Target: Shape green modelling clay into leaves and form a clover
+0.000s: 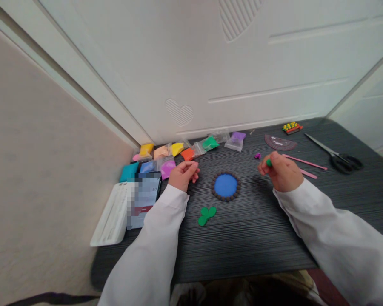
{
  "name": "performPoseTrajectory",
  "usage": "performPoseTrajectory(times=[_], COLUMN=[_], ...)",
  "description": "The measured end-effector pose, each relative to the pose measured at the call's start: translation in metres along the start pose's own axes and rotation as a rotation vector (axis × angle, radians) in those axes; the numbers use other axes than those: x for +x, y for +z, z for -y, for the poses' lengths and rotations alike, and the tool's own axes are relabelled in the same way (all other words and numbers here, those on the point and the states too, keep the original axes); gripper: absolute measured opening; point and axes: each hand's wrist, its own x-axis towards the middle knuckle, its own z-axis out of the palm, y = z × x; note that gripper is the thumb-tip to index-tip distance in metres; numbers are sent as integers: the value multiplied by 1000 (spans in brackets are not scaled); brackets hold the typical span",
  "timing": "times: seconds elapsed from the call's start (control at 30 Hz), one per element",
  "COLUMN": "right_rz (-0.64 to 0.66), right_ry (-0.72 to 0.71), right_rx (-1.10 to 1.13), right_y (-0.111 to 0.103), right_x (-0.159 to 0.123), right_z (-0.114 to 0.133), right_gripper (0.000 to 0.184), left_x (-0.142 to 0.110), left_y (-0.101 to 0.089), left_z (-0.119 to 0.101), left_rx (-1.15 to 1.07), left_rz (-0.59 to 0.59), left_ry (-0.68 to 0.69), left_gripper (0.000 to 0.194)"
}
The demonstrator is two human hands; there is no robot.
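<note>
A small piece of green clay (268,162) is pinched between the thumb and fingers of my right hand (282,172), raised over the right part of the table. My left hand (183,175) has its fingers curled and the thumb pressed against them. Whether anything is inside cannot be seen. Between the hands lies a flat blue clay disc (226,185) with a border of dark brown clay balls (214,176). Nearer to me rests a green clay shape of three rounded leaves (204,215). Small purple clay bits (258,156) sit left of my right hand.
Bags of coloured clay, such as green (210,143) and orange (188,154), line the back left. A phone (148,191) and white tray (110,219) lie left. Pink tools (306,161), scissors (338,159), a protractor (280,143) and a yellow-and-red piece (292,128) are right.
</note>
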Motion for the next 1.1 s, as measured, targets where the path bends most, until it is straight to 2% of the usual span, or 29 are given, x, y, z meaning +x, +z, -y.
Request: performPoseTrajectory(times=[0.1, 0.2, 0.33, 0.4, 0.47, 0.6, 0.63, 0.77, 0.83, 0.97, 1.03, 1.1], right_rz=[54, 107, 197, 247, 292, 336, 357, 455, 506, 702, 715, 651], right_ry=[18, 10, -19, -21, -40, -219, -250, -279, -311, -390, -386, -381], right_rx=[-115, -116, -65, -108, -268, -960, -1049, -1178, -1283, -1404, -1435, -1475], right_y=[0, 3, 6, 6, 1, -17, -22, -34, -32, -19, -17, -21], right_x=[-3, -5, -9, -15, -25, -46, -51, -73, -87, -104, -101, -94], right_z=[1, 0, 3, 8, 14, 17, 15, 11, 13, 20, 17, 12], right_gripper=[18, 30, 31, 30, 26, 25, 25, 30, 39, 47, 52, 57], left_x=[3, 4, 3, 2, 1, -1, -1, 0, 0, 2, 2, 2], left_y=[-2, -1, 2, 3, 4, 6, 6, 7, 6, 5, 5, 4], left_z=[4, 5, 2, 0, -3, -5, -5, -4, -3, -1, 0, 0], left_rx=[65, 107, 139, 153, 172, 227, 243, 292, 308, 331, 341, 348], left_rz=[-39, -53, -72, -69, -64, -71, -73, -78, -79, -70, -68, -70], left_ry=[57, 88, 89, 66, 48, 54, 59, 81, 89, 103, 112, 119], left_gripper=[33, 40, 35, 33, 33, 34, 35, 36, 36, 37, 37, 37])
